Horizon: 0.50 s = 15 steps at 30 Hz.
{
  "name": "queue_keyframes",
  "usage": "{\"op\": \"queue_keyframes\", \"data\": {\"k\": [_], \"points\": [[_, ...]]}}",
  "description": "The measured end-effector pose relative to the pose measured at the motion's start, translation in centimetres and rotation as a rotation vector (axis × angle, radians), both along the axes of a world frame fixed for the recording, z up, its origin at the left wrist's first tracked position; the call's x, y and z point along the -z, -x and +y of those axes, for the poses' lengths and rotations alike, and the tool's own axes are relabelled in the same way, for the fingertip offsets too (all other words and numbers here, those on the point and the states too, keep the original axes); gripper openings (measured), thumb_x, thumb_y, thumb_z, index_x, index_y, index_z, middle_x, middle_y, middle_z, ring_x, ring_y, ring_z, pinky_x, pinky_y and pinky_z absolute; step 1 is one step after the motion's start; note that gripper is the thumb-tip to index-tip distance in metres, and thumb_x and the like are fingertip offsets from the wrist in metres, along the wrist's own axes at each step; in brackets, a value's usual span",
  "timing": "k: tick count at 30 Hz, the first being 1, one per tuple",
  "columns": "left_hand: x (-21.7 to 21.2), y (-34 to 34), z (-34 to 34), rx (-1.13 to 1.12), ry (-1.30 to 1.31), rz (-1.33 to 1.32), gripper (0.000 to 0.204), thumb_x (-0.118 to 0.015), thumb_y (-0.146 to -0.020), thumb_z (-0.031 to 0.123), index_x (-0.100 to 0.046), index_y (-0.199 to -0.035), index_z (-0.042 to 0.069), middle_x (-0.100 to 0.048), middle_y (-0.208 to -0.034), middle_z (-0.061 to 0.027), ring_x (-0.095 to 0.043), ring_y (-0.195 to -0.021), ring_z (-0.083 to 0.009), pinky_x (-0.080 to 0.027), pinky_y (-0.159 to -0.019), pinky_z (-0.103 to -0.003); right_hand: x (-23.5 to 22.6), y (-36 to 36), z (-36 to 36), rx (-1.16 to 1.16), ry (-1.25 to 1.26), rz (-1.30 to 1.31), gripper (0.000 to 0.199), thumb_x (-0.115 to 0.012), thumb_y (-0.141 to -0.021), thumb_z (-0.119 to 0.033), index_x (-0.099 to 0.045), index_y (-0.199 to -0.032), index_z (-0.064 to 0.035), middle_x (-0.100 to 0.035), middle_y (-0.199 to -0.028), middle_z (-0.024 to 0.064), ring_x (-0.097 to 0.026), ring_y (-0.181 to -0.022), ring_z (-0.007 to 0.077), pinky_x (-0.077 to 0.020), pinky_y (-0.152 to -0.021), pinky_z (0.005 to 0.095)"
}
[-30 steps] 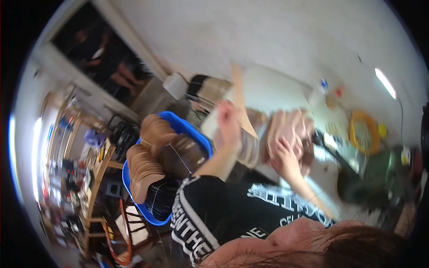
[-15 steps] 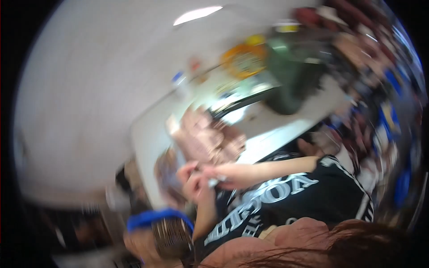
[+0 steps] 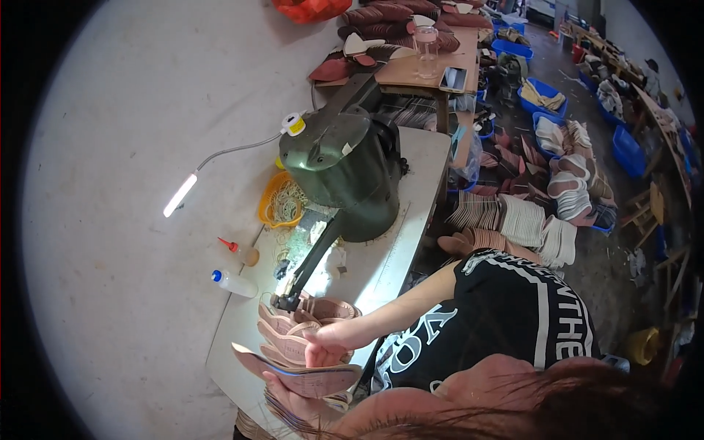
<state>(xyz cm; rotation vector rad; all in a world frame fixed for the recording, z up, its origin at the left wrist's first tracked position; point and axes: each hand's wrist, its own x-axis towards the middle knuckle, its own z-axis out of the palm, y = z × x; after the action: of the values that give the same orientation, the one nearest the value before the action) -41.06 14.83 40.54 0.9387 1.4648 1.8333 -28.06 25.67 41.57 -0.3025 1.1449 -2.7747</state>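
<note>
In the head view, our left hand (image 3: 297, 403) grasps an insole (image 3: 312, 380) over the table's (image 3: 236, 326) near end. Our right hand (image 3: 334, 345) is at its upper edge, fingers curled; we cannot tell whether it grips anything. More insoles (image 3: 282, 343) lie just beyond, by the machine's (image 3: 341, 169) arm. Two bottles (image 3: 236, 284) stand near the wall-side edge.

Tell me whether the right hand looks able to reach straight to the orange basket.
Probably not straight: the machine's dark arm and some insoles lie between the right hand and the orange basket.
</note>
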Motion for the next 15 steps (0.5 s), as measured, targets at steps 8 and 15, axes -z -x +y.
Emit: {"op": "queue_keyframes", "data": {"k": [8, 15], "points": [[-3.9, -2.3, -0.6, -0.049, -0.085, -0.401, 0.054, -0.059, -0.092, 0.02, -0.038, -0.138, 0.003, -0.058, -0.112, -0.0146, -0.063, -0.094, -0.0269, -0.055, -0.075, -0.038, -1.8, 0.8, 2.4, 0.181, -0.366, -0.065, 0.024, -0.062, -0.094, -0.032, -0.061, -0.081, -0.0109, -0.057, -0.074, -0.0047, -0.054, -0.066, 0.0042, -0.0464, -0.058, 0.0208], [-3.3, -2.1, 1.7, -0.182, -0.08, -0.048, 0.047, -0.074, -0.084, 0.014, -0.056, -0.123, -0.004, -0.062, -0.117, -0.0108, -0.061, -0.102, -0.0196, -0.047, -0.09, -0.03, -6.3, -1.1, 6.3, 0.245, -0.758, -0.239, 0.031, -0.068, -0.089, -0.032, -0.071, -0.081, -0.0021, -0.065, -0.075, 0.0019, -0.062, -0.07, 0.0091, -0.0533, -0.066, 0.0261]]}}
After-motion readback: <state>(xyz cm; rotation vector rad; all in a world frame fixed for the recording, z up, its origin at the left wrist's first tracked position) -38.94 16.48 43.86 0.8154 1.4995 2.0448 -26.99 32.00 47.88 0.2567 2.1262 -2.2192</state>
